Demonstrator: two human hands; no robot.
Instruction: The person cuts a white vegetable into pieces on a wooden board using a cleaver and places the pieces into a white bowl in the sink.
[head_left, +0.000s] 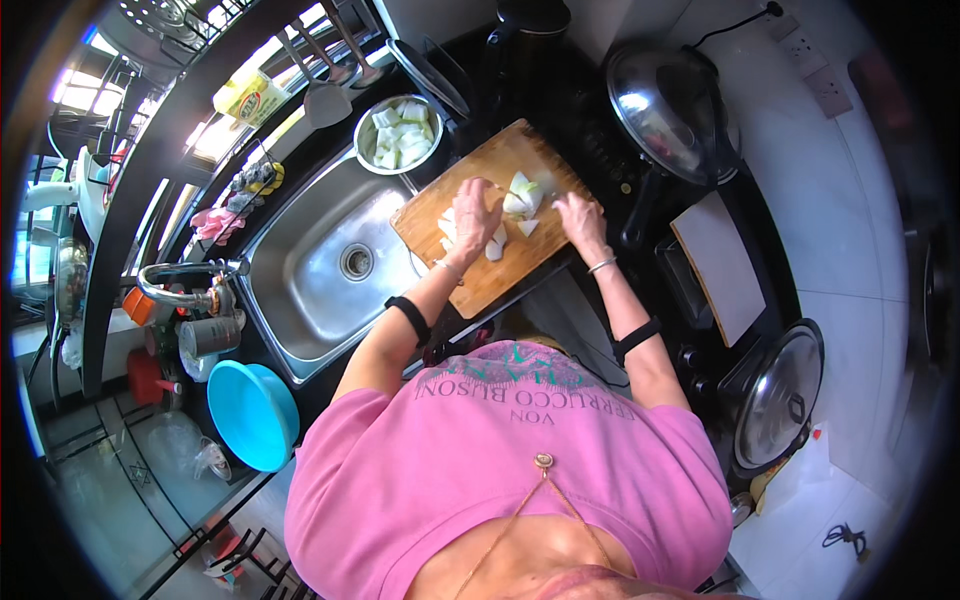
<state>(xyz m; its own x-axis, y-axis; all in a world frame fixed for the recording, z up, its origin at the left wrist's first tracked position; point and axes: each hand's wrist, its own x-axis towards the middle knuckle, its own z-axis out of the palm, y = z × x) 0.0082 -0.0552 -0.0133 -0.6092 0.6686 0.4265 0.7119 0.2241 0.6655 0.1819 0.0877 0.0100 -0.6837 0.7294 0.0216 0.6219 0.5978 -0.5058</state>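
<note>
A wooden cutting board (517, 259) lies beside the sink, across its right edge. On it, my left hand (476, 217) rests with bent fingers over pale cut vegetable pieces (494, 249); what lies under the palm is hidden. More pale green-white chunks (523, 196) sit between my two hands. My right hand (581, 219) is at the board's right edge with its fingers curled; whether it holds something is not plain. Beyond the board, a steel pot (362, 142) holds many similar cut chunks (403, 136).
A steel sink (322, 300) with a faucet (169, 292) is on the left, and a blue basin (251, 416) stands nearer me. A lidded wok (660, 112) with a black handle sits at the back right. A pot lid (780, 397) stands at right.
</note>
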